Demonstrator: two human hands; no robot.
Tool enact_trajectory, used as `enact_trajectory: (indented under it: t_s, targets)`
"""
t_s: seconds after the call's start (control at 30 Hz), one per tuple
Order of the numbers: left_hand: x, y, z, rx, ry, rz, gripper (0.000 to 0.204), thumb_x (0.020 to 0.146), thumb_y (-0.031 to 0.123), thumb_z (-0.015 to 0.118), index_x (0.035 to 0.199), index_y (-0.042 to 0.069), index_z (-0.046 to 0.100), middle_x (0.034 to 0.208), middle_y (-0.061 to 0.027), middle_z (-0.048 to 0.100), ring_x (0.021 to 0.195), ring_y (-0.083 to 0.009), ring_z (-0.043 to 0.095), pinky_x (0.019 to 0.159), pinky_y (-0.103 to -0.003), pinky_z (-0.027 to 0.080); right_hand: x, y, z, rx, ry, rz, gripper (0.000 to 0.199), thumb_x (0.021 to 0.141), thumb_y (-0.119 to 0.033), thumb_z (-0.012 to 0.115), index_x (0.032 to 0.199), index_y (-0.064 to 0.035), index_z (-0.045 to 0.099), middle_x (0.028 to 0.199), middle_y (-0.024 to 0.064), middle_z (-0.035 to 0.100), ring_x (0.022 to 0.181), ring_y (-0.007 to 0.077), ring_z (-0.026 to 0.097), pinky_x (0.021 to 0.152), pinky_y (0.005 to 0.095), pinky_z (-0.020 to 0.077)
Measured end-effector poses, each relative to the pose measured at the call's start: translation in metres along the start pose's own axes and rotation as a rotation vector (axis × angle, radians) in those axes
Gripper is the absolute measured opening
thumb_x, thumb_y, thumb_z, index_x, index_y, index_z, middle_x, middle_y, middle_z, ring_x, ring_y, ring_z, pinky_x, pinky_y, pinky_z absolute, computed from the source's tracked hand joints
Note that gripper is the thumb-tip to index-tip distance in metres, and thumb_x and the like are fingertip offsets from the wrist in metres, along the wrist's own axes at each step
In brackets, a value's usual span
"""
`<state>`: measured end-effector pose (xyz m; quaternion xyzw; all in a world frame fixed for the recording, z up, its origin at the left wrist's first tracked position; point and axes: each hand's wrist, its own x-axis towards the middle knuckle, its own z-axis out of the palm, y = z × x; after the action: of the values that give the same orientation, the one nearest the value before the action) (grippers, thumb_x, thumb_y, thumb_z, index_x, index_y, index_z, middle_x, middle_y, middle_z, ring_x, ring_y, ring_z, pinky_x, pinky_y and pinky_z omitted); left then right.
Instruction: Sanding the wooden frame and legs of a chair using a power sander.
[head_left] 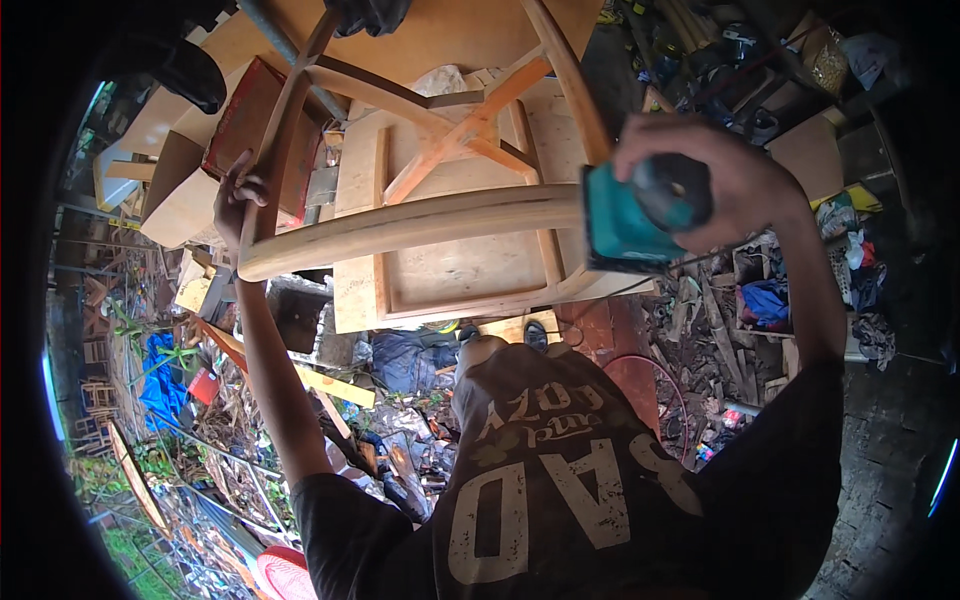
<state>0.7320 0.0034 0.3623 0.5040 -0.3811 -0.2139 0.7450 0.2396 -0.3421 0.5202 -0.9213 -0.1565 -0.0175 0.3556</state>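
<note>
A wooden chair frame (pixel 430 228) with a curved front rail and crossed braces stands tilted on the work table. My left hand (pixel 240 195) is closed around its left upright, just above the corner with the rail. My right hand (pixel 745 180) grips a teal electric sander (pixel 622 222) by its dark rounded top. The sander sits at the right end of the rail, by the right-hand corner of the frame, and covers that corner. Its sanding face is turned toward the wood; whether it touches cannot be told.
Beneath the frame lies a wooden panel (pixel 357 285) with a raised border. A red-sided box (pixel 235 115) stands at the left. Scrap wood and rubbish (pixel 400 440) litter the ground below, with more scraps (pixel 715 340) on the right. A red hose (pixel 683 400) curves near my right side.
</note>
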Motion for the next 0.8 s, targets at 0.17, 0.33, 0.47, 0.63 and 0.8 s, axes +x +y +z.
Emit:
enact_trajectory:
  t_s: [0.17, 0.33, 0.47, 0.63, 0.8]
  targets:
    - [0.009, 0.002, 0.012, 0.273, 0.001, 0.084, 0.056, 0.110, 0.029, 0.029, 0.145, -0.013, 0.040, 0.076, -0.0110, 0.063, 0.076, -0.0149, 0.058, 0.077, -0.024, 0.045, 0.123, -0.027, 0.021, -0.053, -0.148, 0.155, 0.065, 0.056, -0.013, 0.078, 0.118, -0.0091, 0.061, 0.102, 0.0080, 0.064, 0.093, 0.0234, 0.063, 0.082, 0.0386, 0.0511]
    - [0.008, 0.000, 0.023, 0.284, 0.210, -0.104, 0.046, 0.106, 0.019, 0.035, 0.143, -0.006, 0.047, 0.114, -0.0124, 0.067, 0.105, -0.0203, 0.064, 0.100, -0.035, 0.049, 0.219, -0.050, 0.037, -0.147, -0.172, -0.049, 0.074, 0.057, -0.028, 0.083, 0.125, -0.0050, 0.063, 0.108, 0.0160, 0.070, 0.100, 0.0301, 0.066, 0.085, 0.0384, 0.0523]
    - [0.009, 0.002, 0.006, 0.184, 0.119, -0.026, 0.051, 0.110, 0.026, 0.033, 0.146, -0.009, 0.042, 0.089, -0.0087, 0.067, 0.088, -0.0157, 0.062, 0.089, -0.029, 0.050, 0.192, -0.038, 0.028, -0.120, -0.217, 0.026, 0.070, 0.057, -0.031, 0.080, 0.120, -0.0050, 0.065, 0.104, 0.0151, 0.071, 0.097, 0.0293, 0.067, 0.082, 0.0400, 0.0518]
    - [0.025, 0.002, -0.024, 0.108, -0.125, -0.080, 0.056, 0.110, 0.029, 0.029, 0.149, -0.011, 0.035, 0.073, -0.0054, 0.058, 0.080, -0.0136, 0.054, 0.085, -0.027, 0.043, 0.064, 0.001, 0.005, -0.074, 0.022, 0.022, 0.056, 0.054, -0.016, 0.075, 0.109, -0.0098, 0.064, 0.097, 0.0088, 0.067, 0.090, 0.0245, 0.066, 0.078, 0.0398, 0.0513]
    - [0.029, -0.003, -0.031, 0.141, -0.130, -0.053, 0.054, 0.110, 0.025, 0.027, 0.148, -0.013, 0.036, 0.080, -0.0068, 0.057, 0.085, -0.0144, 0.053, 0.095, -0.028, 0.041, -0.073, 0.041, 0.010, 0.103, 0.227, 0.060, 0.067, 0.054, -0.015, 0.079, 0.118, -0.0072, 0.060, 0.106, 0.0082, 0.064, 0.101, 0.0201, 0.063, 0.088, 0.0349, 0.0511]
